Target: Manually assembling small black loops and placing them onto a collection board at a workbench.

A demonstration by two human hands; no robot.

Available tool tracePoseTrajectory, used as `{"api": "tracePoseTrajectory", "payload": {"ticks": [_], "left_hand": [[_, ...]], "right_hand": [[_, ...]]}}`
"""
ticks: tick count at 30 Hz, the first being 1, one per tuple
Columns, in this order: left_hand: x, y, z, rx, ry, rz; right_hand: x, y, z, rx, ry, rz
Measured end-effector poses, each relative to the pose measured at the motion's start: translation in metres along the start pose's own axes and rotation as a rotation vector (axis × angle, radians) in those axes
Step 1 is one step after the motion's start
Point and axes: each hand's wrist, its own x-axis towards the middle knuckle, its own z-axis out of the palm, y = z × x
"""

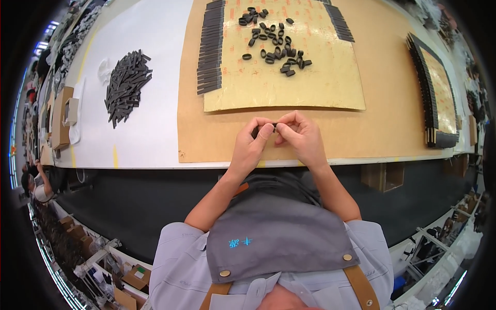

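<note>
My left hand (251,142) and my right hand (305,140) meet over the brown board, just in front of the yellow sheet's near edge. Both are closed, thumbs and fingertips pinching a small black strip (255,132) between them. Most of that strip is hidden by the fingers, so I cannot tell whether it is bent into a loop. Beyond my hands, several small black loops (269,36) lie scattered on the yellow sheet (289,93). Dark flat strips (211,46) line the sheet's left edge in a row, and more strips (338,23) line its far right edge.
A heap of loose black strips (128,87) lies on the white table (160,139) to the left. Cardboard boxes (63,118) stand at the far left. At the right rests another yellow sheet edged with dark strips (431,93). The brown board (206,147) reaches the table's near edge.
</note>
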Motion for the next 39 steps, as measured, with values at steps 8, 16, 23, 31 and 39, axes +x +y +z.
{"api": "tracePoseTrajectory", "payload": {"ticks": [8,16,23,31,39], "left_hand": [[-0.002,0.002,-0.004,0.166,0.05,0.016],[0.004,0.023,-0.018,0.113,-0.158,-0.275],[0.008,0.031,-0.02,0.382,-0.228,-0.22],[0.01,0.031,-0.019,0.381,-0.2,-0.218],[0.01,0.027,-0.02,0.332,-0.181,-0.24]], "right_hand": [[0.0,-0.001,-0.009,0.08,-0.197,0.07],[0.001,0.001,-0.017,0.132,-0.221,0.148],[0.002,0.003,-0.021,0.115,-0.271,0.198],[0.001,-0.002,-0.022,0.04,-0.315,0.224],[0.003,0.003,-0.039,0.118,-0.359,0.205]]}}
